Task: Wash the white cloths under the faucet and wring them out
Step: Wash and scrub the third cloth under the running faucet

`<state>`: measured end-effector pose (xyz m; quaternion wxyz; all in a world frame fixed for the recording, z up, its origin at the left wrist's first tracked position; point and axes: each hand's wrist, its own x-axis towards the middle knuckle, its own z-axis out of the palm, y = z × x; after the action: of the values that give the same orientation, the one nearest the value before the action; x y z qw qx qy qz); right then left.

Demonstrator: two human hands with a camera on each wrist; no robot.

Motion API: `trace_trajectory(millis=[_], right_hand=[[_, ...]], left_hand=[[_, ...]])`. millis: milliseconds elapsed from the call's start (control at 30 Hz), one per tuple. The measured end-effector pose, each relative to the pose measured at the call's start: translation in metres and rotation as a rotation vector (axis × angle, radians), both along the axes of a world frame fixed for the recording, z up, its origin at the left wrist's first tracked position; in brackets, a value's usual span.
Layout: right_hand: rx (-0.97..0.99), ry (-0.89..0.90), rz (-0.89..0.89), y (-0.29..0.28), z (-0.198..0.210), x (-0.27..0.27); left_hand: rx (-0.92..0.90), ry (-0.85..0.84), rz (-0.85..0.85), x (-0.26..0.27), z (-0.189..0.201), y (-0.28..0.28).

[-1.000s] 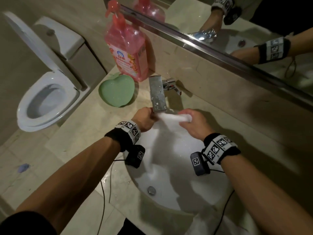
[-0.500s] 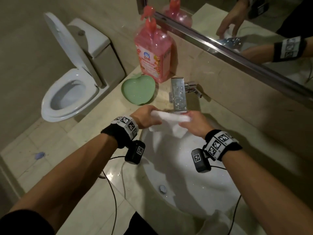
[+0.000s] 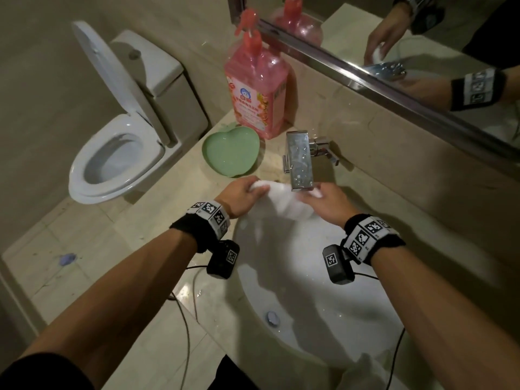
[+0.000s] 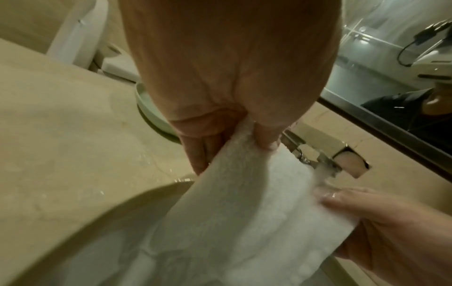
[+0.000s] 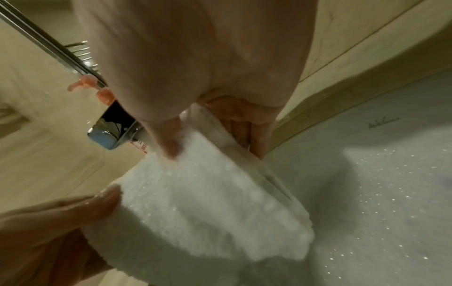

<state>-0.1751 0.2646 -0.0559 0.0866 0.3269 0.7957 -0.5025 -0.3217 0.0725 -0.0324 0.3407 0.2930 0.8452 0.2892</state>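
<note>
White cloth (image 3: 284, 202) under faucet (image 3: 300, 161), pinched between left hand (image 3: 239, 198), right hand (image 3: 327, 204).

Dim, warm light over a small bathroom, everything in beige. A beige stone counter (image 3: 157, 218) runs along the wall, with a low backsplash (image 3: 394, 153) of the same stone rising behind it. Above that, a mirror (image 3: 439, 32) in a metal frame, its lower edge running diagonally across the upper right. Off to the left stands a white toilet (image 3: 112, 156), lid (image 3: 101, 68) raised against its cistern (image 3: 157, 68). Plain beige wall (image 3: 42, 80) behind it, and pale floor tiles (image 3: 36, 266) below, with a small bluish spot (image 3: 67, 258) on one.
</note>
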Motion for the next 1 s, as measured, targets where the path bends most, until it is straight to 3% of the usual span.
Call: trace_trajectory(millis=[200,300,400,567,700,833,933,1000], right_hand=[[0.065,0.009,-0.154,0.007,-0.008,0.02],[0.067,-0.012,-0.206,0.005,-0.011,0.024],[0.038,-0.005,-0.165,-0.006,-0.012,0.025],[0.069,0.011,-0.101,-0.012,-0.014,0.012],[-0.016,0.048,-0.156,-0.004,-0.017,0.004],[-0.266,0.092,-0.327,0.004,-0.016,0.007],[-0.471,0.141,-0.42,0.007,-0.012,0.01],[-0.475,0.128,-0.399,0.013,-0.009,0.014]], left_hand=[[-0.137,0.073,0.032,0.026,-0.023,0.04],[-0.093,-0.125,0.113,0.039,-0.028,0.062],[0.075,-0.333,0.198,0.054,-0.027,0.074],[0.174,-0.583,0.307,0.065,-0.022,0.074],[0.101,-0.348,0.047,0.048,-0.03,0.057],[-0.039,-0.113,-0.192,0.043,-0.036,0.047],[-0.012,-0.101,-0.176,0.05,-0.041,0.052],[0.017,0.024,-0.186,0.049,-0.041,0.058]])
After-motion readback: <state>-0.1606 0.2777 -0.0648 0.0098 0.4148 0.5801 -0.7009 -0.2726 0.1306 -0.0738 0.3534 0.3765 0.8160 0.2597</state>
